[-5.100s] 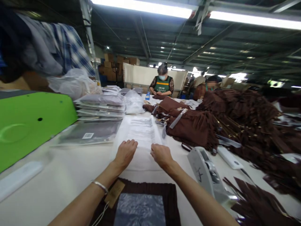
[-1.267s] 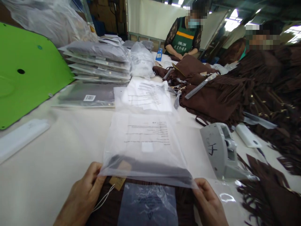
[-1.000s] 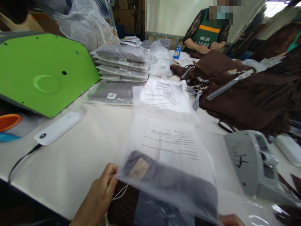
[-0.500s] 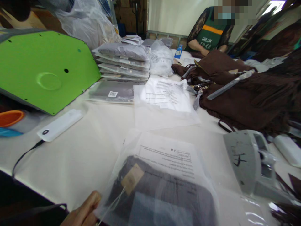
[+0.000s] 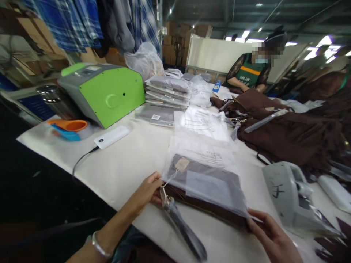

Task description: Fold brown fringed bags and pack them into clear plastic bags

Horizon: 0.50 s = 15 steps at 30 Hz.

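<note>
A clear plastic bag with printed text lies on the white table, drawn most of the way over a folded brown garment with a tan hang tag. My left hand pinches the bag's near left corner and the garment edge. My right hand grips the bag's near right corner. A dark strap hangs from the garment toward the table's front edge.
A grey tape dispenser stands right of the bag. Empty bags lie beyond, then a stack of packed bags. A green machine and white power bank are left. Brown garments pile at right. A person in a green apron works behind.
I took a bag from the pile, drew it toward me and pulled it over the folded brown garment. My view has swung left and back.
</note>
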Motion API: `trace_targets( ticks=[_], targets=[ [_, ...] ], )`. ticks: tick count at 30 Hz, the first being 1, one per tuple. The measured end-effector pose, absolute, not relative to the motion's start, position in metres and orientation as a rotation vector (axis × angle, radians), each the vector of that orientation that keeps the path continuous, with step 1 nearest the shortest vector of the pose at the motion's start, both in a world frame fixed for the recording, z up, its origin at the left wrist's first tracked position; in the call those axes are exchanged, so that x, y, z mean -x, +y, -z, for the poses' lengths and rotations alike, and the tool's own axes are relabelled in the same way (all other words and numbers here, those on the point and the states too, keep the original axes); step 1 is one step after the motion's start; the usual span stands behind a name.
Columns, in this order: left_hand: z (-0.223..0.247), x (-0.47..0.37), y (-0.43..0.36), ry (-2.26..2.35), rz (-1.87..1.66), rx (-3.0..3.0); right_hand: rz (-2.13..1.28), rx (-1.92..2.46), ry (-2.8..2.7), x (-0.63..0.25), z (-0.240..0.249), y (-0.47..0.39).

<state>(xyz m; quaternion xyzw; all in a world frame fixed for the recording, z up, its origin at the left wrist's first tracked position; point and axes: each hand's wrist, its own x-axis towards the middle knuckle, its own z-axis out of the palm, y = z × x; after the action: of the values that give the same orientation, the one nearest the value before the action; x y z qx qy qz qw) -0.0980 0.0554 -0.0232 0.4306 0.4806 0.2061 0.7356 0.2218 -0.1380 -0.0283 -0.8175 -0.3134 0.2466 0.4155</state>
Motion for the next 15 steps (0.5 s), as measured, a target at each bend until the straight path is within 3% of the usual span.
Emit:
trace_targets(
  ticks=[4,8,15],
  targets=[
    [0.028,0.094,0.052,1.014,-0.486,-1.016,-0.21,1.859,-1.139,-0.163,0.01,-0.12],
    [0.03,0.095,0.046,1.023,-0.51,-1.073,-0.225,1.538,-1.799,-0.076,0.025,-0.094],
    [0.034,0.1,0.052,1.135,-0.598,-1.354,0.124,1.513,-2.059,-0.043,0.043,-0.047]
  ],
)
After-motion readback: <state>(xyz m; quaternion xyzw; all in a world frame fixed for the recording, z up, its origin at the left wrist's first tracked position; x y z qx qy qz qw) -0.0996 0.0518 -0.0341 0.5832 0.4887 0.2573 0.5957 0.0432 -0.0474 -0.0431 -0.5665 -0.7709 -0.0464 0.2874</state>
